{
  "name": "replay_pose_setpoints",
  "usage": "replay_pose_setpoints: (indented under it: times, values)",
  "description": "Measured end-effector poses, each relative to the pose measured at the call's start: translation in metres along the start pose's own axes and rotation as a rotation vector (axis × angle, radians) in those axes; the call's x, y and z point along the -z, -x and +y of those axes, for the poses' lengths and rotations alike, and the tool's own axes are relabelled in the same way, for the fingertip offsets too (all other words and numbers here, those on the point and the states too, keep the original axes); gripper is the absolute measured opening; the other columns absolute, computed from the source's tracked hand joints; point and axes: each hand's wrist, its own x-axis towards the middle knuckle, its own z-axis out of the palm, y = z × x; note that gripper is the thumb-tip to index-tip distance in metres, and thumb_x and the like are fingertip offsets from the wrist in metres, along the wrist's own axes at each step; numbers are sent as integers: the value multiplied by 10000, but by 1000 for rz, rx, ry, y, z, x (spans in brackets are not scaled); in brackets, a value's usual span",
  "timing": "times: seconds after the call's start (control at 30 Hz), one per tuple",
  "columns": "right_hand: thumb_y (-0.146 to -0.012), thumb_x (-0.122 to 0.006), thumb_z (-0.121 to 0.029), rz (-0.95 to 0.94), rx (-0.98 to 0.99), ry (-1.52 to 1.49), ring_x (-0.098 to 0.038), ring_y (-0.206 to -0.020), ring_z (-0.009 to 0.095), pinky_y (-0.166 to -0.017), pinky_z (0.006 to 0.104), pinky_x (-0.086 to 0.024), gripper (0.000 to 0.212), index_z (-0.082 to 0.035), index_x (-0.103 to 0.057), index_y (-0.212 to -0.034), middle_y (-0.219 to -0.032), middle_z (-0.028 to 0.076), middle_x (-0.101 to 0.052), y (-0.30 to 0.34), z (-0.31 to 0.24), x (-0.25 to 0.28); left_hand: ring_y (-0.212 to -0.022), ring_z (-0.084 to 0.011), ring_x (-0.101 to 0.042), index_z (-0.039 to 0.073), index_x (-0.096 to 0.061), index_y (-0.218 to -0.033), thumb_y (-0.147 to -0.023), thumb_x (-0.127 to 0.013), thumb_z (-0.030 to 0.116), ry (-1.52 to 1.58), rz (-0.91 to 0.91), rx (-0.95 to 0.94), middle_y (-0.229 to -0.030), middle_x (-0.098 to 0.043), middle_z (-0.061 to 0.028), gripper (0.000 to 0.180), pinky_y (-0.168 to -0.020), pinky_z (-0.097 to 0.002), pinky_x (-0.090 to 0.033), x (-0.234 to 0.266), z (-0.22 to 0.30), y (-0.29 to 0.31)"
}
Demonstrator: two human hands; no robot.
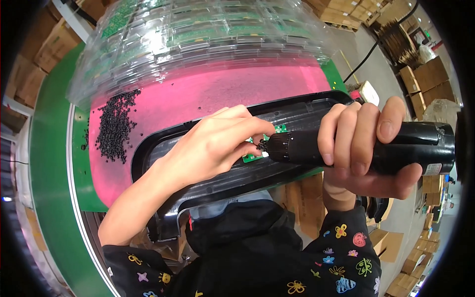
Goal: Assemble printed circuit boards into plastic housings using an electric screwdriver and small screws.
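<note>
My right hand (356,141) is wrapped round a black electric screwdriver (306,147), held nearly level with its tip pointing left. At that tip, the curled thumb and forefinger of my left hand (213,141) close on a few small black screws (262,145). Below them, a green circuit board (281,128) lies inside a long black plastic housing (213,188). My fingers and the screwdriver cover much of the board. The housing sits tilted at the near edge of the pink mat (168,96), its inside facing up.
A heap of small black screws (116,126) is spread on the mat's left side. Behind it rise stacked clear plastic trays (198,42) holding green boards. The green tabletop (54,128) extends left. Cardboard boxes (433,79) stand at the right, with a black cable (371,52) hanging nearby.
</note>
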Motion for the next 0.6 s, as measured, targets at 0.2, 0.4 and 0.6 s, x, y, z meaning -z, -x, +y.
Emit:
replay_pose_setpoints:
  times: [0.2, 0.4, 0.6]
  values:
    - [-879, -636, -463, 17, -77, 89, -495, -463, 96, -496, 252, -437, 448, -64, -479, -1010, -617, -14, -522, 4, -11, 14, -1035, -288, -565, 20, -534, -1274, -633, -838, 331, -149, -95, 53, -1072, -632, -113, 774, -912, -408, -470, 4, 4, -5]
    - [-890, -587, -445, 113, -199, 244, -444, -447, 104, -474, 263, -408, 443, -32, -459, -986, -601, 2, -486, 16, 1, 37, -1067, -300, -444, 25, -371, -1239, -676, -784, 401, -211, -13, 73, -1176, -504, -135, 793, -948, -426, -363, 4, -9, 5]
    - [-894, -580, -409, 132, -199, 278, -444, -447, 111, -473, 273, -409, 409, -29, -463, -988, -596, 7, -483, 19, 3, 43, -844, -272, -367, 38, -331, -1047, -764, -570, 46, -199, 109, 75, -1044, -448, -147, 371, -797, -421, -323, 0, -10, 1]
